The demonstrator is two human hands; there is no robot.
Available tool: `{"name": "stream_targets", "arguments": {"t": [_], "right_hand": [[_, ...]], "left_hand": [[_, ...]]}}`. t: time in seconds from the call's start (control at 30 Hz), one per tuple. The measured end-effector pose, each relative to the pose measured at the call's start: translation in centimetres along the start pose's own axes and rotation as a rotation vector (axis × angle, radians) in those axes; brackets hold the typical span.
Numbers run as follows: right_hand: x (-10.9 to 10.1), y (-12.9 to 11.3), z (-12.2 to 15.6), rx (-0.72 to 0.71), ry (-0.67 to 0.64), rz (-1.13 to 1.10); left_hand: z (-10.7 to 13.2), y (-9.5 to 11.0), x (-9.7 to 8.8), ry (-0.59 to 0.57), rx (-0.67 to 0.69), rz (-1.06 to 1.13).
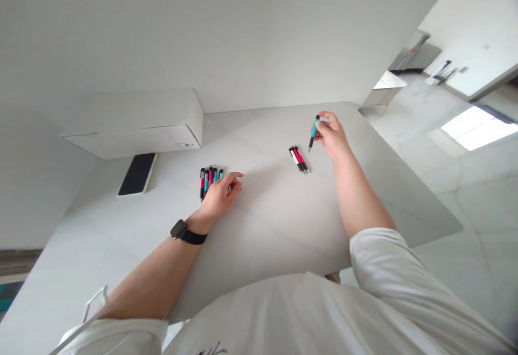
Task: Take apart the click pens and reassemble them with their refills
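My right hand point(334, 137) is closed on a teal pen point(314, 129) with black ends. That pen is held above the table, its tip pointing down. Just left of it, a small side-by-side group of pens point(299, 159), white and pink-red with black grips, lies on the table. My left hand point(219, 197) rests by another row of several pens point(210, 176), in red and teal. Its fingers are loosely apart, the index finger stretched to the right, and nothing shows in them. This hand covers the lower ends of some pens in the row.
A long white box point(137, 139) stands against the wall at the back left of the pale table point(279, 225). In front of the box lies a dark-screened phone point(137, 173). The table's right edge drops to a shiny floor point(469, 182).
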State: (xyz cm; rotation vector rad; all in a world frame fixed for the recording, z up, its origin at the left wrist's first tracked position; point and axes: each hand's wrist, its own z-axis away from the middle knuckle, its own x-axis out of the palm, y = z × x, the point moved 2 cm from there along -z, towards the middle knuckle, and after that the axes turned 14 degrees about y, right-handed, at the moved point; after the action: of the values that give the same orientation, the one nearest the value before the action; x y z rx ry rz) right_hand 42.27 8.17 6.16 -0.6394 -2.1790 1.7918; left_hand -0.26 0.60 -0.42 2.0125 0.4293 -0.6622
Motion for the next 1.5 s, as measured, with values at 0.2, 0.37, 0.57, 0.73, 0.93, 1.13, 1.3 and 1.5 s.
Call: {"name": "stream_targets", "arguments": {"t": [0.2, 0.37, 0.57, 0.73, 0.93, 1.13, 1.3, 1.5], "right_hand": [[-1.6, 3.5, -0.7, 0.143, -0.14, 0.546], [-0.2, 5.3, 0.3, -0.046, -0.226, 1.075], [0.7, 5.4, 0.8, -0.105, -0.304, 1.15], [0.9, 4.9, 1.0, -0.075, -0.339, 1.083], [1.3, 4.7, 1.3, -0.045, -0.321, 1.035], [1.5, 5.0, 1.6, 0.057, -0.348, 0.967], [1.3, 5.1, 1.4, 0.064, -0.377, 0.987], [1.4, 3.9, 1.1, -0.214, -0.223, 1.021]], "left_hand": [[0.0, -0.2, -0.1, -0.002, -0.026, -0.01], [0.0, -0.2, -0.3, -0.004, -0.033, -0.011], [0.0, 0.1, -0.4, -0.013, -0.037, -0.024], [0.0, 0.2, -0.3, -0.016, -0.032, -0.019], [0.0, 0.1, -0.3, 0.001, -0.026, -0.014], [-0.1, 0.2, -0.4, 0.019, 0.004, -0.036], [-1.0, -0.3, -1.6, 0.188, 0.026, -0.186], [-1.7, -1.3, -3.6, 0.286, -0.033, -0.581]]}}
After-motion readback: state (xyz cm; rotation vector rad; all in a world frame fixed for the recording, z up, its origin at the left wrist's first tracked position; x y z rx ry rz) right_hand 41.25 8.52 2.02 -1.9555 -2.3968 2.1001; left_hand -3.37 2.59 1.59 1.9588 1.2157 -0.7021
